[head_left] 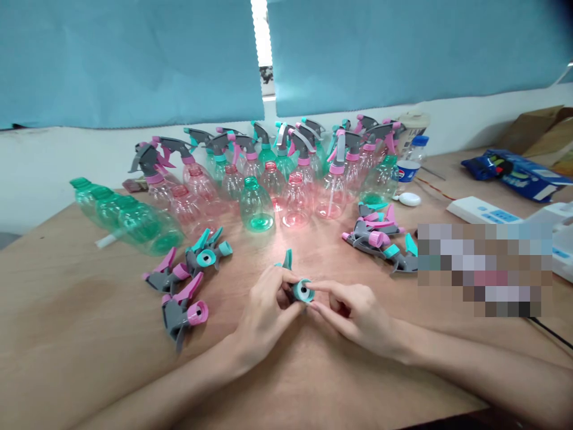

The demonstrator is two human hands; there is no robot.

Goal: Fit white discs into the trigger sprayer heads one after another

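A grey-and-teal trigger spray head [304,291] is held low over the front middle of the table, its round collar opening toward me. My left hand [268,304] is closed around its body, so much of the grey part is hidden. With thumb and index finger, my right hand [358,310] pinches the collar's right edge; its other fingers are curled in. Loose spray heads in pink and teal [197,313] lie left of my hands. Another pile of spray heads [373,236] lies to the right. Beyond my hands stands an open green bottle [257,206] beside an open pink bottle [295,203].
Several bottles with spray heads fitted [244,149] crowd the back of the table. Green bottles [129,218] stand at the left. On the right are a white power strip [483,210], a blue packet [519,173], a white oval case [409,199] and a blurred-out patch [486,263].
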